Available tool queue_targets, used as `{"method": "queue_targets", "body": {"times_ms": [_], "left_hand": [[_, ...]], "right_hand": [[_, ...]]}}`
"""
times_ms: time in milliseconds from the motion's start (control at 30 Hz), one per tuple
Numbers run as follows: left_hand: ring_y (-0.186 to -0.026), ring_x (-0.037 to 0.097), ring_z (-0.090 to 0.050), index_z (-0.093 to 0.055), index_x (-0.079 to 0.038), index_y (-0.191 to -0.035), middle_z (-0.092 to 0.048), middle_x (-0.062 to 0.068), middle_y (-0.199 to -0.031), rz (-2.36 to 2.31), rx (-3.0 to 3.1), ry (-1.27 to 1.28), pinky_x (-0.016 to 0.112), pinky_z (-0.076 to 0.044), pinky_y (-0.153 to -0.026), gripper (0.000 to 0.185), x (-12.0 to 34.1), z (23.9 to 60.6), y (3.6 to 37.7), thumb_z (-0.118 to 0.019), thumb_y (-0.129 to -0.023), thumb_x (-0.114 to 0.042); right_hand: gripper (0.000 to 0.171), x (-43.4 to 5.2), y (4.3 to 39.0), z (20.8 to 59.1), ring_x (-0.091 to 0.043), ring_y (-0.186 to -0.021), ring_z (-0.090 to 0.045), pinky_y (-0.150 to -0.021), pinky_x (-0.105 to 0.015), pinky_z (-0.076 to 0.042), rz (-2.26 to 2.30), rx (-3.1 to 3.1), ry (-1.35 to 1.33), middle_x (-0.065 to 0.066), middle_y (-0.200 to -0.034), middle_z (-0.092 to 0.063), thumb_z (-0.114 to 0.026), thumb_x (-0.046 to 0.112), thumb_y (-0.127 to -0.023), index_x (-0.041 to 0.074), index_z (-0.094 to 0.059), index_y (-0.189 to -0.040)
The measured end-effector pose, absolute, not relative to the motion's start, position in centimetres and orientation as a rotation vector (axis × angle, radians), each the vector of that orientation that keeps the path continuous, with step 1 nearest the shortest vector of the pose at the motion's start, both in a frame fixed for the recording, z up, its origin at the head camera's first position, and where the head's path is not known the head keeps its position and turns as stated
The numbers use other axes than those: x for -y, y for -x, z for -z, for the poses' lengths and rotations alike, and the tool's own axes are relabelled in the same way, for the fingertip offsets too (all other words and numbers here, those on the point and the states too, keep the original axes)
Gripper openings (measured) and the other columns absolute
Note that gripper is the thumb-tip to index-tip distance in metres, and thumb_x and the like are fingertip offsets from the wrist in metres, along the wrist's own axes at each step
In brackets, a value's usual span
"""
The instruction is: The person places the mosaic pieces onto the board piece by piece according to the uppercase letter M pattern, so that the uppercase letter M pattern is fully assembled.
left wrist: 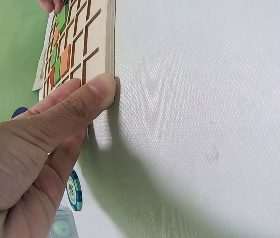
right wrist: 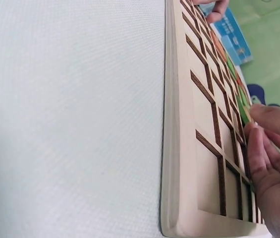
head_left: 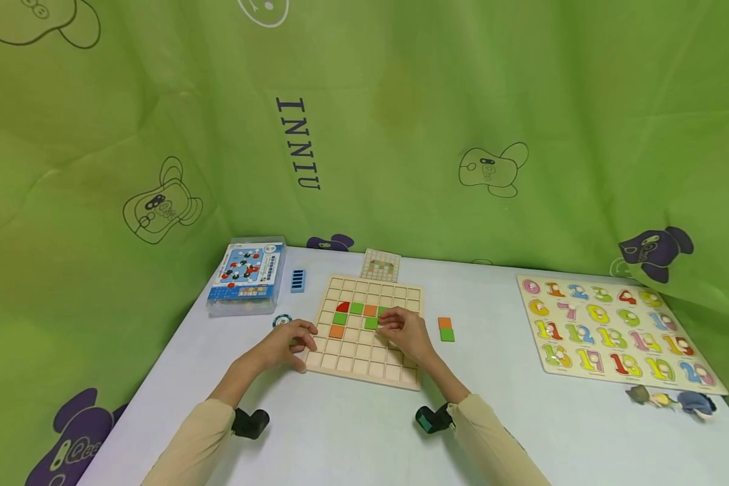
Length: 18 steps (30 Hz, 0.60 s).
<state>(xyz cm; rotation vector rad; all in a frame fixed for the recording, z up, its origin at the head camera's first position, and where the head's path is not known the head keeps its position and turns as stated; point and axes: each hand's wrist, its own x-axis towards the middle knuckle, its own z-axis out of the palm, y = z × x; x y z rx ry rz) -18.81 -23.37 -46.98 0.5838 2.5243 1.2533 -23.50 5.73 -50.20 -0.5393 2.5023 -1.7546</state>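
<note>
A wooden grid board [head_left: 364, 374] lies on the white table, with green, orange and red tiles in several cells. My left hand [head_left: 288, 344] grips the board's near left corner, its thumb [left wrist: 87, 96] along the front edge and fingers at the side. Over the board's right half, my right hand [head_left: 403, 331] pinches a green tile [right wrist: 245, 112] with thumb and fingertips, beside the filled cells. Those fingers partly cover another green tile [head_left: 382, 310]. An orange tile [head_left: 337, 331] and a red tile [head_left: 343, 308] sit further left.
Behind the board lies a pattern card [head_left: 381, 264]. An orange-and-green pair of tiles [head_left: 446, 329] is to its right. A boxed set [head_left: 246, 277], blue block [head_left: 298, 281] and round chip [head_left: 282, 320] stand left; a number puzzle [head_left: 619, 331] and small figures [head_left: 671, 399] lie far right.
</note>
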Motion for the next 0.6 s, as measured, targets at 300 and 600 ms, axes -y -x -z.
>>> {"method": "queue_targets", "body": {"times_ms": [300, 600], "left_hand": [[-0.117, 0.041, -0.045, -0.066, 0.005, -0.086, -0.052, 0.025, -0.123, -1.256, -2.521, -0.582, 0.037, -0.052, -0.090, 0.027, 23.36, 46.95, 18.82, -0.082, -0.064, 0.008], [-0.115, 0.040, -0.048, -0.066, 0.006, -0.086, -0.052, 0.025, -0.123, -1.255, -2.513, -0.569, 0.036, -0.053, -0.088, 0.027, 23.30, 46.96, 18.82, -0.082, -0.064, 0.007]], "right_hand": [[0.022, -5.25, 23.57, 50.10, -0.016, -0.073, -0.064, -0.064, -0.019, -0.053, 1.743, -2.474, 0.577, -0.015, -0.091, -0.070, -0.073, -0.005, -0.079, -0.007, -0.067, -0.100], [0.024, -5.52, 23.53, 49.73, -0.022, -0.079, -0.066, -0.069, -0.018, -0.053, 1.716, -2.428, 0.599, -0.018, -0.096, -0.070, -0.072, -0.002, -0.081, -0.007, -0.066, -0.103]]}}
